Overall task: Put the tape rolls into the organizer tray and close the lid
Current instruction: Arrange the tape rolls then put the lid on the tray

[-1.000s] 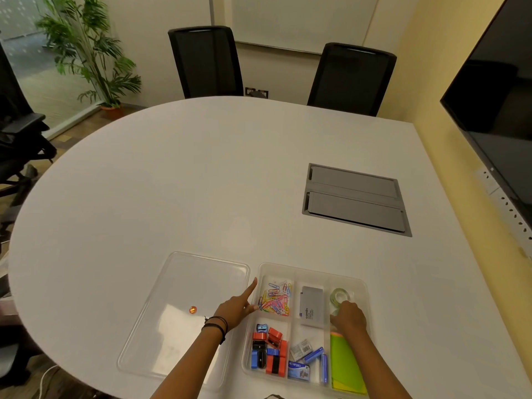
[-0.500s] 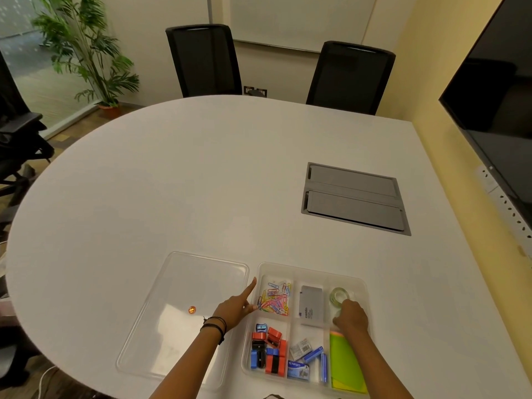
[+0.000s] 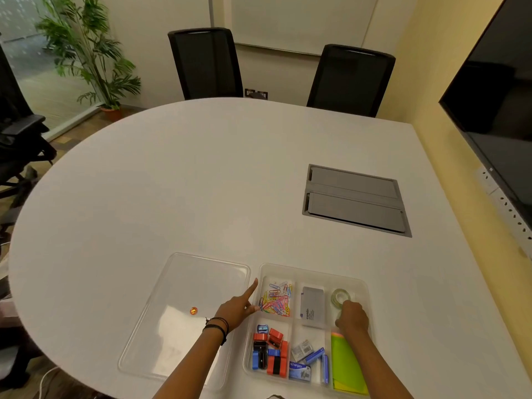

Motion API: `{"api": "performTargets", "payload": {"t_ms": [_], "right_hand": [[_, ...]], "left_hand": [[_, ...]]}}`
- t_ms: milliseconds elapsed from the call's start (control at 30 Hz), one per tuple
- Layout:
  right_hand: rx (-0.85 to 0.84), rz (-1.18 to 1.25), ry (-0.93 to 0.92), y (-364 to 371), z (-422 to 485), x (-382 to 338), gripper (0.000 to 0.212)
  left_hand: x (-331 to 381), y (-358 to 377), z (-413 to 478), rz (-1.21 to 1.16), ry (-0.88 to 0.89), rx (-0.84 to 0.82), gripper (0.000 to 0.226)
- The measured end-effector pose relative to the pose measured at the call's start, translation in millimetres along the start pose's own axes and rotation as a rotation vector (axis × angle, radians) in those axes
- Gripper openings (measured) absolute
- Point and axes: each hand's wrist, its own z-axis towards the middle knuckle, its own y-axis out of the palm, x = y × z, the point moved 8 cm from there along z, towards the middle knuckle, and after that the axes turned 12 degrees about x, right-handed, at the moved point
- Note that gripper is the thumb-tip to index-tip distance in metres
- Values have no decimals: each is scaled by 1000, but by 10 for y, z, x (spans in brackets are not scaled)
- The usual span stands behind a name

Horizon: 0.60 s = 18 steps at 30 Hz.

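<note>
The clear organizer tray [image 3: 260, 335] sits at the table's near edge. A clear tape roll [image 3: 340, 296] lies flat in its far right compartment. My right hand [image 3: 352, 318] is in that same compartment with fingers curled down, touching the roll's near side; what lies under the hand is hidden. My left hand [image 3: 237, 308] rests against the tray's left wall, index finger pointing out and thumb on the rim, holding nothing. The clear lid [image 3: 184, 306] lies flat on the table just left of the tray, with a small orange dot [image 3: 193, 310] on it.
Other tray compartments hold coloured paper clips [image 3: 275, 300], a grey box [image 3: 312, 308], red and blue sharpeners [image 3: 270, 352], staple boxes [image 3: 305, 361] and green sticky notes [image 3: 345, 361]. A grey cable hatch [image 3: 355, 198] is set into the table further back. Black chairs stand beyond.
Almost nothing has moved. My right hand stays at the tape roll's compartment and my left hand stays on the tray's left wall.
</note>
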Motion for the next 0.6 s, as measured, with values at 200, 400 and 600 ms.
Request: {"api": "performTargets", "payload": {"t_ms": [200,400,600], "right_hand": [[19,-42,-4,-31,-7,-24,29],[-27,-1,-2,-19,-24,-17,32],[-34,51,-1,-7,-33,6,31]], "left_hand": [[0,7,2,-2,-3,-5,73],[-1,10,11,-15,-1,-8,72],[-6,21,14,-17,-2,-7,73]]}}
